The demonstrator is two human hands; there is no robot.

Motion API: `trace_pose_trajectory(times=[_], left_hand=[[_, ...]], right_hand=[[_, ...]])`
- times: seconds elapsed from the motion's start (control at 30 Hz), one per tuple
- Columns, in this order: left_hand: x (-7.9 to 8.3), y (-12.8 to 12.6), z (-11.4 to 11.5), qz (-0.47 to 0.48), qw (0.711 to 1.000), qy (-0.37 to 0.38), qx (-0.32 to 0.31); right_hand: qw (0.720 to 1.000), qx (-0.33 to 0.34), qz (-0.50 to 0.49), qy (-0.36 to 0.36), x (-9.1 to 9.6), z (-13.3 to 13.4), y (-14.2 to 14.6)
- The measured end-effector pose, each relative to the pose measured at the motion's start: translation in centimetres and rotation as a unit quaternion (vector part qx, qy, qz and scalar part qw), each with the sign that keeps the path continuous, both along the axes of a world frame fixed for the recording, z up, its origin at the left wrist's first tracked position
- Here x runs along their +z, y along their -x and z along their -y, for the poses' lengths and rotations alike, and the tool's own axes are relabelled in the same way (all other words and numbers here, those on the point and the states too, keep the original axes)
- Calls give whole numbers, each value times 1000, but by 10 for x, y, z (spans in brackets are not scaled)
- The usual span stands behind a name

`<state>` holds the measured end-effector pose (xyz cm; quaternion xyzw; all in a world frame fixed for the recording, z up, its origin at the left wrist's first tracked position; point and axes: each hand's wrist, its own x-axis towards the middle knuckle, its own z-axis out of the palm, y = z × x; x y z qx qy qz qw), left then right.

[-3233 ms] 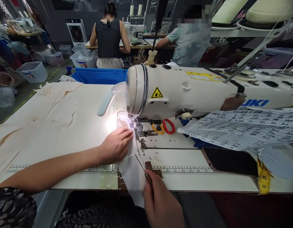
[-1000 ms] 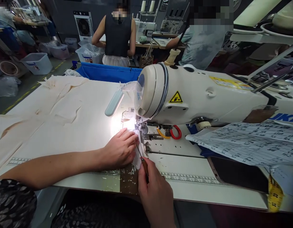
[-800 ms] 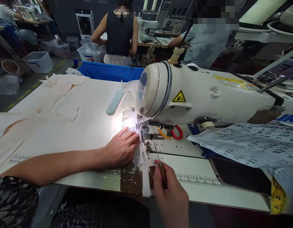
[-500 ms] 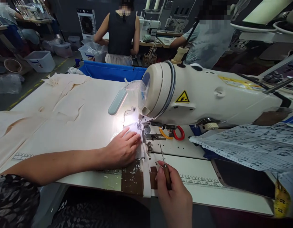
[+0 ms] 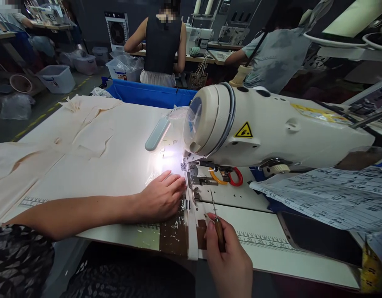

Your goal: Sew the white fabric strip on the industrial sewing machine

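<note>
The long white table [image 5: 132, 142] carries everything in reach, and the rounded cream sewing machine [image 5: 265, 128] extends across it from the right. Thin, pale cream fabric pieces [image 5: 42, 156] spread over the left side. A white sheet printed with rows [image 5: 321, 192] slopes down near a flat black phone [image 5: 321, 238].

Of the 2 hands, the left hand [image 5: 166, 196] lies palm down, fingers extended and close together, pinching nothing visible; what is beneath it is hidden. The right hand [image 5: 228, 252] is closed around the brown wooden handle of a slim metal awl [image 5: 219, 234]. A narrow white fabric strip [image 5: 192, 236] runs from beside the left fingers to the table's near edge, left of the awl and apart from it.

The strip could skew, since neither hand appears to grip its near end; a leftward swing might snag it on the awl's bare point. Fingers sliding forward could meet the small metal presser foot [image 5: 184, 166].

The near edge passes close by the right hand; the widest room lies leftward.
</note>
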<state>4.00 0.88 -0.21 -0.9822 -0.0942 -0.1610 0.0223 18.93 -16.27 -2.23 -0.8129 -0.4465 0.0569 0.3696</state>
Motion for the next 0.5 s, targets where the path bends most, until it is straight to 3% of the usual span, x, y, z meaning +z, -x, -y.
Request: trace_pose_trajectory(times=[0.33,0.5], left_hand=[[2,-3,-4,-10,1000,18,4],[1,-5,-10,-9,1000,20,17]], right_hand=[[997,-52,-53,-6,12,-3,18],[993,-7,-106,-49,12,-7,18]])
